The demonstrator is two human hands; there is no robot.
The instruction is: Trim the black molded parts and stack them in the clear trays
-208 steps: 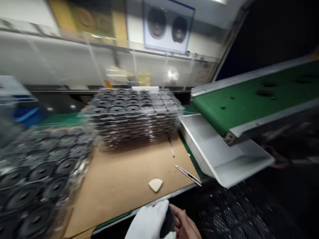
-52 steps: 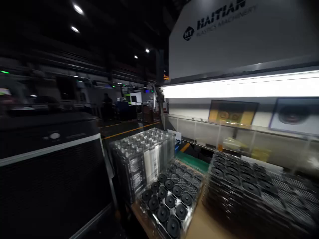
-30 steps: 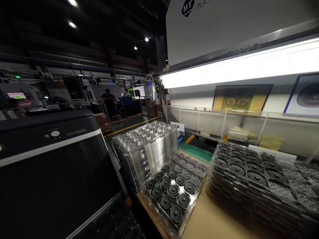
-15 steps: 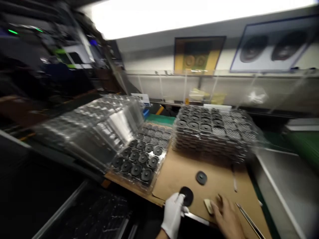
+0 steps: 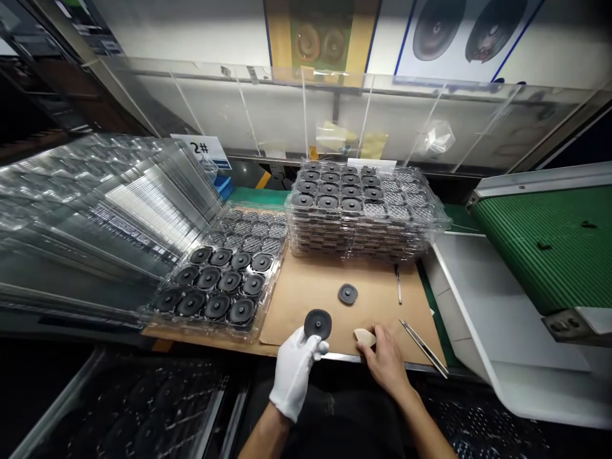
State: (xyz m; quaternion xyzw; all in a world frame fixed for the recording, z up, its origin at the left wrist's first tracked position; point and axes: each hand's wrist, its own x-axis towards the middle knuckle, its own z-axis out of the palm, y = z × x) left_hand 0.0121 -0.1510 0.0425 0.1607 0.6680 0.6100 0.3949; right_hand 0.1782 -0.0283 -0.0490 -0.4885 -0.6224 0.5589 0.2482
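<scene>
My left hand (image 5: 292, 373), in a white glove, holds a round black speaker part (image 5: 318, 324) upright by its edge, just above the front of the cardboard sheet (image 5: 306, 312). My bare right hand (image 5: 385, 360) has its fingers on a cream wedge-shaped piece (image 5: 364, 338) lying on the cardboard. A second black speaker part (image 5: 348, 294) lies flat between my hands and the trays. Steel tweezers (image 5: 423, 347) lie to the right of my right hand. Behind them stands a stack of clear trays filled with speaker parts (image 5: 356, 210).
An open clear tray of speaker parts (image 5: 215, 284) sits left of the cardboard, with tall empty clear trays (image 5: 95, 210) beyond it. A green conveyor belt (image 5: 545, 248) and white chute (image 5: 478, 312) lie right. A black crate (image 5: 143, 401) sits below.
The view has swung from the factory aisle down onto the bench. My left hand has raised the black speaker part, and my right hand has come onto the cream piece.
</scene>
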